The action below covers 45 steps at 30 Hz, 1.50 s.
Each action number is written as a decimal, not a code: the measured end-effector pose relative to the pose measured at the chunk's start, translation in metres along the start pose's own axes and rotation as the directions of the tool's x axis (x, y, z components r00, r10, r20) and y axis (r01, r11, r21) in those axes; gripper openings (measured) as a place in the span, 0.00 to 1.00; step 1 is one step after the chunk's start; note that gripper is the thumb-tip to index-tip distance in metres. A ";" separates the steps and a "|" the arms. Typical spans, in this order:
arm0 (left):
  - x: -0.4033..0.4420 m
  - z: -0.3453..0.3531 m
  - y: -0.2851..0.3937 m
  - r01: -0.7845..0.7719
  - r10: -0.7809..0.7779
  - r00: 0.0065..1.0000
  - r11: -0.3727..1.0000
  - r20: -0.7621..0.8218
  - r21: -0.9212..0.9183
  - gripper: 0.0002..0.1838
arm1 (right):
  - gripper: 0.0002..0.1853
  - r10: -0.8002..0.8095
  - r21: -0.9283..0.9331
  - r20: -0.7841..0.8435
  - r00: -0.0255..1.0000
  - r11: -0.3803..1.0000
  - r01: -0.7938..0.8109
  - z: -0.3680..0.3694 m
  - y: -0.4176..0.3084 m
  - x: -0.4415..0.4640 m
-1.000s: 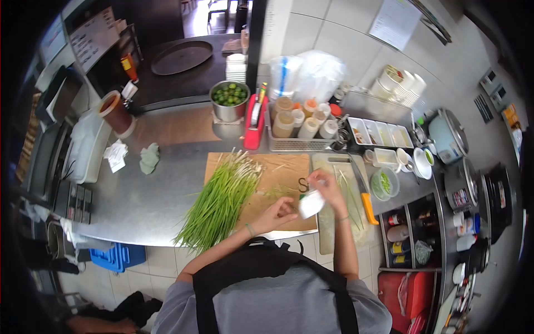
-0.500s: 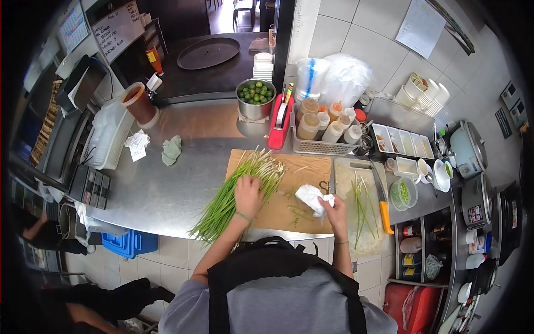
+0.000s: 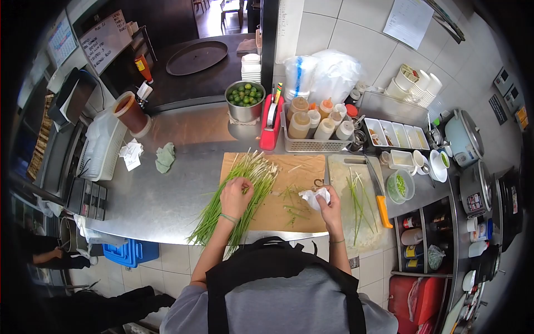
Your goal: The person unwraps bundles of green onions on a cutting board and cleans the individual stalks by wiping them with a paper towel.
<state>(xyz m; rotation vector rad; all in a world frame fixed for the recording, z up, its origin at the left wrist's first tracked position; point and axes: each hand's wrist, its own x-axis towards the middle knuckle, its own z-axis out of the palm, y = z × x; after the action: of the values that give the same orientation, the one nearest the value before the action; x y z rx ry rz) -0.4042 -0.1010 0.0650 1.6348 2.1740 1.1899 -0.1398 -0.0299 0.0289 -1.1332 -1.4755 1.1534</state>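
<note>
My left hand is over a big heap of green onions, its fingers curled together near the white root ends. Whether a stalk is between those fingertips I cannot make out. In my right hand is a crumpled white paper towel, held above the brown paper. Green scraps lie on that paper between my hands. To the right, a few separate green onions and a knife with an orange handle rest on a pale cutting board.
A pot of green citrus fruits, a red tape dispenser and a basket of sauce bottles line the back. Right of the board is a tub of chopped greens. A green cloth lies left. Another person's dark-clothed legs show lower left.
My left hand has lifted slightly, its fingers drawn together over the green onions. My right hand with the paper towel has barely shifted. The view has swung slightly right.
</note>
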 end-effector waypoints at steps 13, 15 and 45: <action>0.000 -0.034 0.058 -0.265 0.252 0.964 0.936 -0.087 -0.229 0.08 | 0.05 -0.046 -0.143 0.143 0.989 0.987 0.067 0.019 -0.050 -0.003; 0.000 -0.027 0.058 -0.341 0.336 0.940 0.914 -0.062 -0.219 0.08 | 0.10 -0.091 -0.092 0.180 0.979 0.990 0.109 0.019 -0.057 -0.002; -0.039 0.006 0.002 0.229 -0.100 0.963 0.790 0.250 -0.569 0.04 | 0.05 -0.204 -0.752 0.335 0.920 0.531 0.391 0.015 -0.015 0.020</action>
<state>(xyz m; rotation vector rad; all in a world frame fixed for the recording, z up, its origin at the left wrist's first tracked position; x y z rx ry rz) -0.3844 -0.1317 0.0505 1.2014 1.5458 1.3863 -0.1598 -0.0145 0.0441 -1.2700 -2.3903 0.2913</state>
